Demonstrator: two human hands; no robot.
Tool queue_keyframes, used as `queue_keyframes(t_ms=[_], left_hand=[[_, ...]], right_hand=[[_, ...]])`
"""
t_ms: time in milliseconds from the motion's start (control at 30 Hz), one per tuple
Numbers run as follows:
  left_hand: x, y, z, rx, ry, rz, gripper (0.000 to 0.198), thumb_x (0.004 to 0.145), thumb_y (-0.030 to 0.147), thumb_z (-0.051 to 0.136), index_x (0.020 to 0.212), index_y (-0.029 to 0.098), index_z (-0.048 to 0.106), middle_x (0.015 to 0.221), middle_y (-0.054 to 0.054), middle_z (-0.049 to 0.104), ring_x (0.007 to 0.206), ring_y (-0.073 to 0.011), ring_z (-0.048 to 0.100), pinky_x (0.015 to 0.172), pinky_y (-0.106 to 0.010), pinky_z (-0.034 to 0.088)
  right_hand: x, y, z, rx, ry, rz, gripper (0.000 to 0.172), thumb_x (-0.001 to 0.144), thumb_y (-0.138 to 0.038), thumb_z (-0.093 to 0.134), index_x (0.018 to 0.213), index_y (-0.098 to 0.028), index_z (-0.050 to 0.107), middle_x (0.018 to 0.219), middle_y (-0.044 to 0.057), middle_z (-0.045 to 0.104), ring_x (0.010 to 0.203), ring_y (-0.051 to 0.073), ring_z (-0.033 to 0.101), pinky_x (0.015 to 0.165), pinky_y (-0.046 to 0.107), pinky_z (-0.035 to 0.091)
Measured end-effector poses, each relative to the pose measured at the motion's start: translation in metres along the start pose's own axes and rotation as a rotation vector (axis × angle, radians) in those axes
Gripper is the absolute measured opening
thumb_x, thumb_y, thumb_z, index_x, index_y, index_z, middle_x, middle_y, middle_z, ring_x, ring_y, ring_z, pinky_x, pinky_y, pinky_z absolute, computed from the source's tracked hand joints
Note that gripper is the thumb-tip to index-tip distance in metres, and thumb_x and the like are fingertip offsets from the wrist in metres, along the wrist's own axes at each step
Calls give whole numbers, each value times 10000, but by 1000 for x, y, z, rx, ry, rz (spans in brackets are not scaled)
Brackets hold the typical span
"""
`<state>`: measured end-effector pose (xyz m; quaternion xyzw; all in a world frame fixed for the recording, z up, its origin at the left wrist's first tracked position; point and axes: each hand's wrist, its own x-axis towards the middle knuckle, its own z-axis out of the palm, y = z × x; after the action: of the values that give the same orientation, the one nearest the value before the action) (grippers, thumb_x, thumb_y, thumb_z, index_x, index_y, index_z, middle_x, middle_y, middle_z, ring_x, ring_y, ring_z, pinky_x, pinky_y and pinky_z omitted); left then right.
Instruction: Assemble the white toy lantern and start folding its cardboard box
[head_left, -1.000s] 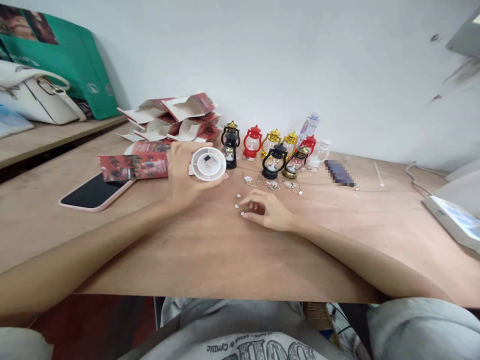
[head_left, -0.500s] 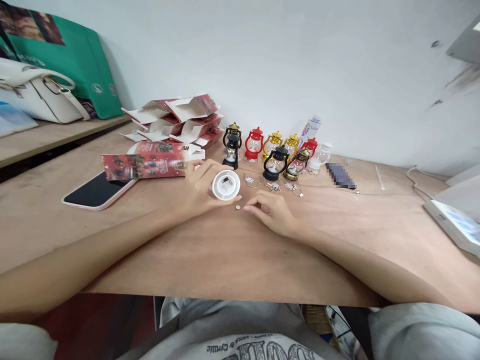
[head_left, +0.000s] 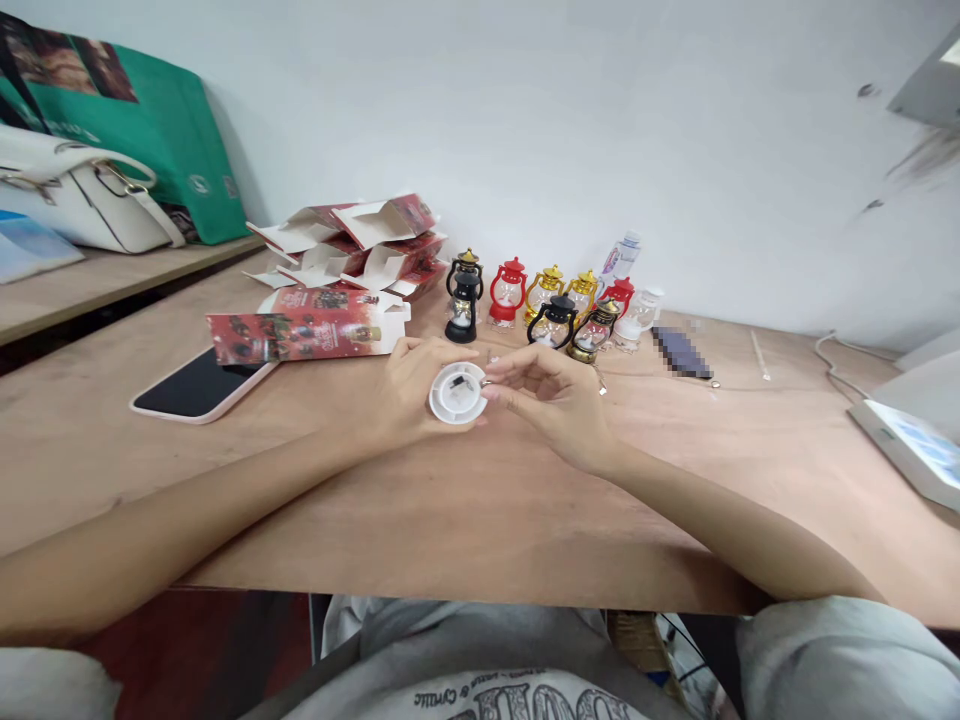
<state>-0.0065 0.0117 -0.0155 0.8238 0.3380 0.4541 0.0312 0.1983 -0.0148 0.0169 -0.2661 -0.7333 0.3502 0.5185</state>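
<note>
My left hand [head_left: 409, 385] is wrapped round a white lantern [head_left: 466, 410], whose round, hollow underside faces me. Inside that base a small dark part and a pale recess show; the rest of the lantern is hidden behind the base and my fingers. My right hand [head_left: 555, 400] pinches a small silvery button cell [head_left: 486, 382] between thumb and fingertips, right at the base's right rim. Beyond my hands stand several small lanterns, among them a black one [head_left: 551, 322], a red one [head_left: 508, 291], a gold one [head_left: 545, 288] and a clear-white one [head_left: 643, 312].
Open red boxes [head_left: 390, 220] are stacked at the back left. A flattened red box [head_left: 300, 335] partly covers a phone [head_left: 184, 388]. A clear bottle [head_left: 622, 255] stands behind the lanterns. Bags [head_left: 82, 190] sit at far left; a white device [head_left: 907, 450] is at right.
My right hand has picked up the button cell from the table and brought it left and up to the lantern's base. My left hand has lowered the lantern slightly.
</note>
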Motion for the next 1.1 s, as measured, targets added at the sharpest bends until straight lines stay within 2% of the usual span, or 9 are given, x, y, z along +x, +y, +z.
queue_keyframes(t_ms=[167, 333, 467, 600, 733, 867, 967, 1033, 1100], left_hand=[[-4, -4, 3, 59, 86, 86, 457, 831, 455, 761, 1170, 227, 555, 1104, -92, 700, 1008, -281, 649, 839, -407, 403], [-12, -6, 14, 25, 145, 65, 473, 894, 387, 668, 1281, 241, 441, 1221, -111, 616, 1142, -287, 581, 925, -455, 438], [-17, -3, 21, 25, 131, 92, 536, 869, 305, 658, 1325, 233, 386, 1280, -139, 573, 1195, -299, 552, 959, -481, 438], [-18, 0, 24, -43, 132, -16, 501, 817, 340, 680, 1264, 246, 475, 1227, -111, 611, 1162, -308, 573, 961, -485, 417], [-18, 0, 23, -47, 79, -140, 516, 754, 364, 698, 1226, 241, 528, 1208, -89, 638, 1161, -292, 583, 983, -463, 396], [-20, -3, 23, 104, 93, -2, 537, 797, 320, 640, 1296, 234, 464, 1215, -106, 651, 1146, -291, 593, 931, -442, 397], [-20, -7, 24, 222, 210, 171, 570, 846, 271, 601, 1372, 265, 384, 1226, -91, 636, 1120, -269, 604, 894, -407, 394], [-19, -9, 24, 289, 283, 242, 586, 864, 244, 585, 1401, 254, 353, 1220, -99, 623, 1094, -261, 607, 876, -400, 393], [-18, -13, 24, 341, 313, 264, 592, 863, 242, 591, 1403, 226, 350, 1207, -119, 620, 1076, -271, 608, 863, -408, 395]], right_hand=[[-2, 2, -4, -334, -69, -180, 85, 889, -313, 730, 858, -239, 758, 820, 20, 770, 743, 156, 713, 707, 301, 586], [0, 9, 4, -561, -74, -392, 189, 960, -166, 569, 905, -224, 740, 959, 54, 779, 864, 154, 720, 770, 277, 559], [4, 16, 8, -748, -86, -514, 216, 974, -147, 514, 935, -214, 716, 925, 67, 749, 861, 163, 690, 782, 274, 546], [6, 16, 7, -782, -133, -465, 211, 985, -144, 481, 982, -211, 681, 855, 56, 716, 822, 176, 639, 780, 295, 531], [9, 15, 4, -717, -164, -407, 151, 979, -164, 515, 952, -212, 655, 900, 56, 729, 833, 180, 627, 761, 293, 515], [10, 13, 4, -703, -136, -473, 141, 978, -157, 527, 944, -205, 655, 890, 55, 740, 826, 172, 635, 756, 280, 512], [10, 13, 2, -681, -61, -507, 144, 967, -150, 533, 929, -201, 663, 874, 44, 743, 782, 151, 646, 730, 267, 511], [12, 15, -2, -655, -14, -451, 133, 940, -145, 550, 912, -185, 673, 859, 42, 742, 750, 139, 650, 702, 259, 507], [16, 20, -8, -646, -20, -311, 116, 883, -107, 587, 879, -161, 690, 831, 44, 742, 723, 135, 651, 686, 254, 499]])
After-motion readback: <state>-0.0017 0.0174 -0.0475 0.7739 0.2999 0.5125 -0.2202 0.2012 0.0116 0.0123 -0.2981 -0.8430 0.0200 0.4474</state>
